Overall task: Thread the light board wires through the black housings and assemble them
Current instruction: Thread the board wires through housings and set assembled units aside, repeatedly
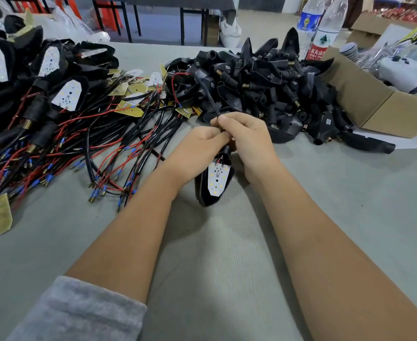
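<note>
You are mid-unit. Your left hand [197,146] is curled around the neck of a black housing [203,190] that hangs over the near middle of the bench [227,254], and its fingers are closed on that stem. Your right hand [244,141] sits just beside it, touching it, with thumb and forefinger pinching the black sleeved wire [208,94] that comes out of the far end of the neck and runs away toward the far pile.

The white light board [217,178] already lies in the mouth of the housing, LED face up, its short red leads going into the neck. So, by the look of it, the threading on this piece is done or nearly so; what seems left is drawing the wire taut and seating the board flush, which I cannot confirm from here.

On the far left lies a heap of finished units [55,77], boards sitting in housings. Between that heap and your hands sprawl loose wired boards [128,112], not yet threaded. On the far right a big mound of empty housings [264,80] waits, beside a cardboard box [374,104]. Plenty remains.
</note>
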### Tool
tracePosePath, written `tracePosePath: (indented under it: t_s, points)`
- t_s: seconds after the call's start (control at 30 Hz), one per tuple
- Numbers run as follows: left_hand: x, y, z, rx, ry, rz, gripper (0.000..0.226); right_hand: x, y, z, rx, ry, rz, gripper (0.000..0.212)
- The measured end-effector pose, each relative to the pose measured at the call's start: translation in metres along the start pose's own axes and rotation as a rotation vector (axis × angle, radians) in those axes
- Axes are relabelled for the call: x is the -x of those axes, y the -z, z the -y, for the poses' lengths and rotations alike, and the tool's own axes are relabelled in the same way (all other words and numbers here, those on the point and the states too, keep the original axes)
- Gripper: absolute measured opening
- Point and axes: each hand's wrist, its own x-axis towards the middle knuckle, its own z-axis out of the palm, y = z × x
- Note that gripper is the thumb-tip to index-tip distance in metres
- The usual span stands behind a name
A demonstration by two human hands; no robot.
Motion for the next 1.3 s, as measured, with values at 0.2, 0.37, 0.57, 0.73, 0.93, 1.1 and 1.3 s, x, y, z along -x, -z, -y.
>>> tracePosePath:
  t_s: [0.2,0.37,0.57,0.73,0.93,1.1,1.3]
  points:
    - [-0.006,0.007,-0.002,0.438,0.169,-0.199,0.02,0.0,-0.002,-0.001,0.215,0.077,-0.036,0.021]
    - [-0.013,0.023,0.009,0.802,0.036,-0.445,0.04,0.005,-0.005,-0.002,0.458,0.022,0.248,0.019]
    - [-0.014,0.038,0.013,1.155,0.021,-0.649,0.035,0.007,-0.002,0.002,0.528,-0.004,0.374,0.02]
    - [-0.021,0.034,0.013,0.879,0.056,-0.661,0.031,0.008,0.0,0.004,0.489,-0.063,0.429,0.019]
    - [-0.015,0.02,0.018,0.151,0.04,-0.472,0.029,-0.002,0.003,-0.008,0.626,0.184,-0.011,0.015]
    - [-0.012,0.009,0.023,-0.153,-0.095,-0.318,0.021,-0.011,0.012,-0.02,0.851,0.029,0.007,0.019]
    - [-0.012,0.009,0.025,-0.272,-0.069,-0.228,0.029,-0.009,0.018,-0.018,0.978,-0.164,-0.207,0.043]
